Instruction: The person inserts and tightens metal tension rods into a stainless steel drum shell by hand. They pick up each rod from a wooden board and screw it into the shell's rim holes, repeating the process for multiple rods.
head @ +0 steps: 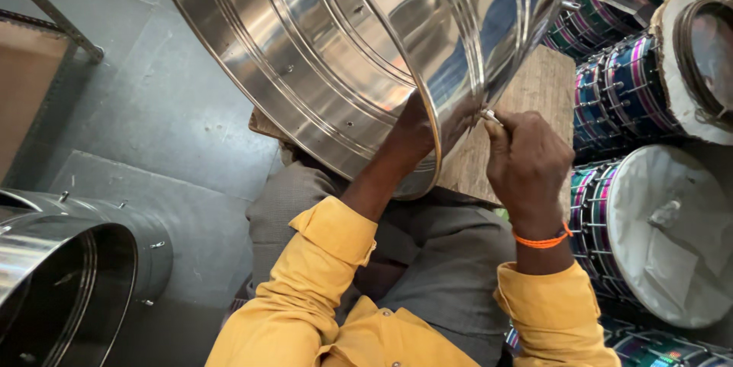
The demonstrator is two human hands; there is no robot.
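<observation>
A large shiny steel drum shell [328, 54] tilts over my lap, its rim resting near a wooden block [527, 100]. My left hand [412, 134] reaches inside the shell and presses against its inner wall near the rim; the fingers are hidden behind the metal. My right hand [527, 164], with an orange thread band at the wrist, is closed around a small metal tool [490, 116] whose tip touches the outer wall of the shell at the rim. Both arms wear yellow sleeves.
A second steel shell [69, 268] lies on the grey floor at lower left. Several finished drums with coloured bands and white skins [657, 222] are stacked at right. A metal-framed board [30, 69] stands at far left.
</observation>
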